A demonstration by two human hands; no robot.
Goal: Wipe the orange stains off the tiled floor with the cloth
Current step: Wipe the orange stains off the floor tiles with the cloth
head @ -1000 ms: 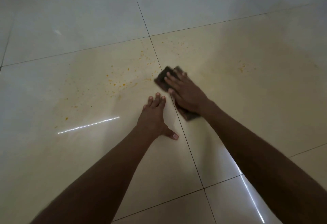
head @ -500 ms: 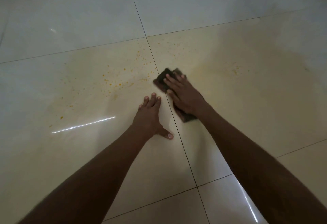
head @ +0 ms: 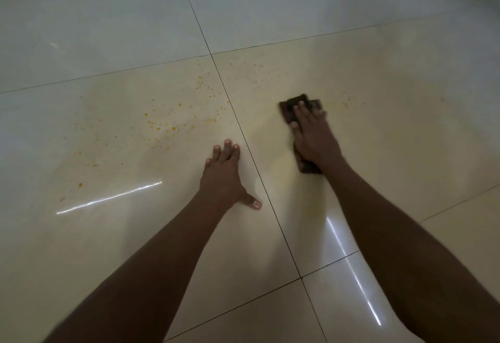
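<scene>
- Head view: my right hand (head: 313, 139) presses flat, fingers straight, on the dark cloth (head: 293, 107) lying on the tiled floor (head: 405, 126) at 1 o'clock.
- My left hand (head: 223, 177) rests released, palm down, at centre.
- Orange stains (head: 173, 123) speckle the tile at 10 o'clock, apart from the cloth.
- Fainter orange specks (head: 346, 103) lie just right of it.
</scene>
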